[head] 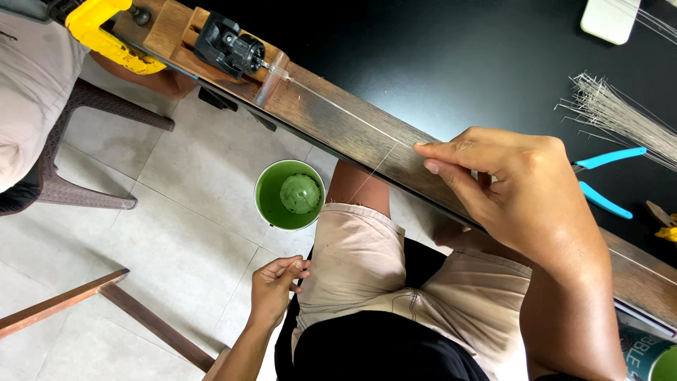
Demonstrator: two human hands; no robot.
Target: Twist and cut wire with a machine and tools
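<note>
Head view: looks down past the person's lap to a tiled floor on the left and a black table (437, 63) on the right; a long wooden board (338, 120) runs along the table's edge

Right hand: the right hand (508, 187) rests over the board, fingers bent; forefinger and thumb are drawn together at the fine wire (352, 116); whether they truly pinch it cannot be told, since the strand is too thin

Left hand: the left hand (276, 282) hangs low beside the left thigh, fingers curled loosely toward the thumb; nothing can be made out between them

Wire: stretched taut along the board's top from the black fitting (229, 46) to the right fingertips; a second faint strand drops from near those fingertips toward the knee

Board end: the black fitting sits in a wooden cradle at the far end; a yellow clamp (106, 32) grips that end

Floor: a green cup (271, 190) with a green spool (300, 193) inside stands just beside the person's knee, below the board

Table: blue-handled pliers (606, 180) lie near the right hand; a bundle of cut wire lengths (620, 120) fans out beyond them

Left edge: another person in a pale shirt (28, 92) sits on a brown chair (84, 141)
</note>
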